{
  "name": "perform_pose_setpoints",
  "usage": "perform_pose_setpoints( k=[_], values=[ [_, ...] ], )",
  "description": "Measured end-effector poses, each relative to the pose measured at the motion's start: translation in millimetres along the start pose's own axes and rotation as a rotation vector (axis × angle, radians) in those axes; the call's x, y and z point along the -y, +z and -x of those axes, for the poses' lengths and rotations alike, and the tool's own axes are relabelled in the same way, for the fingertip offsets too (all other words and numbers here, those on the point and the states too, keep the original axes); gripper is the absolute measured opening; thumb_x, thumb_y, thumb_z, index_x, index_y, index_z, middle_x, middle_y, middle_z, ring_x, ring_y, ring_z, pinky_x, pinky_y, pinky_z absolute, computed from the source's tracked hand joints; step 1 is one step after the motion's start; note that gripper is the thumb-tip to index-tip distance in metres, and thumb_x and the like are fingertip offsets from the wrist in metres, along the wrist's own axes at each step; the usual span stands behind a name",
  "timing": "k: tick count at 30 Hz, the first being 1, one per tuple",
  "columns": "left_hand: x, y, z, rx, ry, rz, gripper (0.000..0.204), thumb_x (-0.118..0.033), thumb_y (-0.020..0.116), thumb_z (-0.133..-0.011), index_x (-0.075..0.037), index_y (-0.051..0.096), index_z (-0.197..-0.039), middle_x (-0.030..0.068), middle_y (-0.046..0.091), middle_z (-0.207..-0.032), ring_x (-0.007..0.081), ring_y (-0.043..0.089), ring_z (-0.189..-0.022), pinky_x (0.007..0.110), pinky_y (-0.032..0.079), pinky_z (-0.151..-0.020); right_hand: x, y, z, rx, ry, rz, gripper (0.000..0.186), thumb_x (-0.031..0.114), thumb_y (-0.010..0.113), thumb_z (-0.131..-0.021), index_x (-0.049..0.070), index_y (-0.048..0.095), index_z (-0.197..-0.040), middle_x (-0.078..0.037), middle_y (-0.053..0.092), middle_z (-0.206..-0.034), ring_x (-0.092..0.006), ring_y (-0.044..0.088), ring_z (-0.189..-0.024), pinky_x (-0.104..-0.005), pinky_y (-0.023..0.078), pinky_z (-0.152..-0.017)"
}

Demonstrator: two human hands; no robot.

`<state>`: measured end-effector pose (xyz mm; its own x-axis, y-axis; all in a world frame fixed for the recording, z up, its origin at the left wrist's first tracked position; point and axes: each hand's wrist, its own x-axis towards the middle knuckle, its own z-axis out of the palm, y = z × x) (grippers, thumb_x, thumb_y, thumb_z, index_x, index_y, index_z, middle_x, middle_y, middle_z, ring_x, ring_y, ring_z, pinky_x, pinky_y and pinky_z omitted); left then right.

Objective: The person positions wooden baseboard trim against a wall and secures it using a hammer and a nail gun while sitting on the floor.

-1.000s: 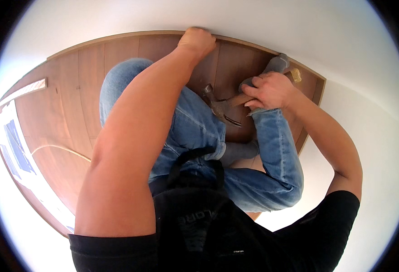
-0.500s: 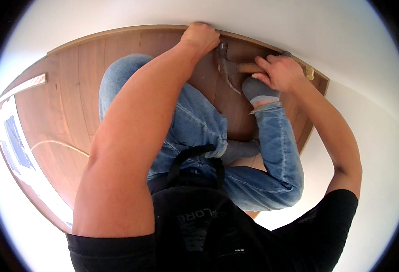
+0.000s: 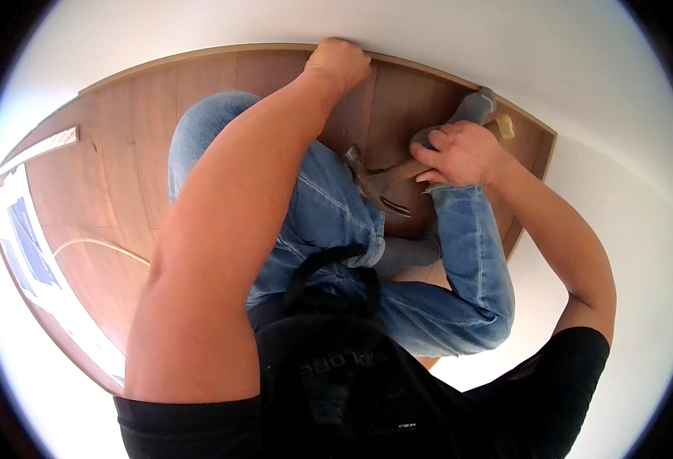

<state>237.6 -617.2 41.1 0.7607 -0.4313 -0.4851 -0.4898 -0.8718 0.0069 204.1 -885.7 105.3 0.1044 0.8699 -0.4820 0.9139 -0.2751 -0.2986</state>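
Observation:
A claw hammer (image 3: 375,185) with a metal head and a wooden handle is in my right hand (image 3: 466,154), whose fingers wrap round the handle. Its head hangs over the floor between my legs, and the yellowish handle end shows past the hand. Far ahead, my left hand (image 3: 339,63) is closed against the brown wooden skirting strip (image 3: 421,70) along the foot of the white wall. What its fingers hold, if anything, is hidden behind the hand.
I sit on a brown plank floor (image 3: 95,176), my jeans-clad legs bent and a grey-socked foot (image 3: 474,105) near the strip. A patterned trim piece (image 3: 42,147) and a pale cable (image 3: 103,243) lie at left. A white wall (image 3: 612,214) closes the right side.
My right hand has drawn the hammer back toward me, away from the skirting strip and my left hand. The left hand has stayed in place.

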Motion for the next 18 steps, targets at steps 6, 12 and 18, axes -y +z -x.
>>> perform_pose_setpoints(
  k=[6,12,18],
  values=[
    [3,-2,4,-0.022,0.009,0.022,0.02,-0.014,0.063,-0.096,-0.012,0.08,-0.105,0.0086,0.078,-0.113,0.0274,0.074,-0.108,0.04,0.062,-0.087,-16,-4,1,-0.089,0.536,0.065,0.048,0.055,0.059,-0.097,0.014,0.063,-0.122,-0.012,0.069,-0.091,-0.0334,0.072,-0.086,-0.0444,0.059,-0.072],
    [0,1,3,-0.029,0.027,-0.013,0.019,-0.014,0.064,-0.095,-0.013,0.081,-0.104,0.0081,0.078,-0.111,0.0274,0.075,-0.106,0.04,0.062,-0.087,-15,0,-2,-0.093,0.281,0.039,0.049,0.056,0.055,-0.099,0.014,0.063,-0.125,-0.014,0.07,-0.095,-0.0362,0.071,-0.088,-0.0462,0.059,-0.075],
    [0,7,3,-0.02,0.025,0.01,0.02,-0.013,0.063,-0.095,-0.013,0.081,-0.103,0.0082,0.078,-0.111,0.0275,0.075,-0.106,0.041,0.062,-0.087,1,1,-2,-0.043,0.309,-0.049,0.05,0.054,0.058,-0.098,0.013,0.063,-0.124,-0.014,0.069,-0.094,-0.037,0.071,-0.09,-0.0476,0.059,-0.076]
  ],
)
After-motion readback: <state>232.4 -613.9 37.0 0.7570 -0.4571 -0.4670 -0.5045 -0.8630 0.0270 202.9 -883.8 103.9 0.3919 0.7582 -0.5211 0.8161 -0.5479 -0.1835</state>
